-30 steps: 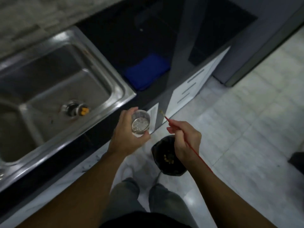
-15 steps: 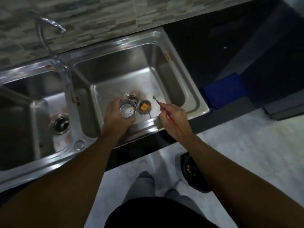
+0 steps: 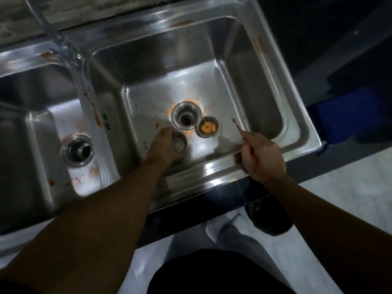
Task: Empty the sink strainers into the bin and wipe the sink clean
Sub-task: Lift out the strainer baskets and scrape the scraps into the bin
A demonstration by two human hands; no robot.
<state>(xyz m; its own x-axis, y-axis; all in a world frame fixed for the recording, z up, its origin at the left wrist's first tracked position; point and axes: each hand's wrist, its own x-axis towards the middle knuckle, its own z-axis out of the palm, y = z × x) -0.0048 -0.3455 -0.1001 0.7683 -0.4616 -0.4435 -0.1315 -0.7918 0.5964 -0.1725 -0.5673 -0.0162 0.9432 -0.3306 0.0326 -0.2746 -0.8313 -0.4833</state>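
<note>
My left hand (image 3: 162,145) grips an empty perforated metal strainer (image 3: 179,143) low inside the right basin of the steel double sink (image 3: 214,166), just in front of the open drain hole (image 3: 186,118). A second strainer (image 3: 208,129) holding orange food bits stands on the basin floor right of that drain. My right hand (image 3: 262,158) holds a thin red stick (image 3: 239,127) over the basin's front right, its tip pointing toward the full strainer. Orange smears stain the basin walls and floor. The black bin (image 3: 268,218) stands on the floor below my right forearm.
The left basin has its own drain fitting (image 3: 77,150) and orange stains. A tap (image 3: 63,43) rises at the back between the basins. A blue cloth (image 3: 350,115) lies on the dark counter to the right. My legs and the pale tiled floor (image 3: 350,198) are below.
My view has swung from the bin back over the sink. My left hand has carried the empty strainer from above the bin down into the right basin. My right hand followed with the stick.
</note>
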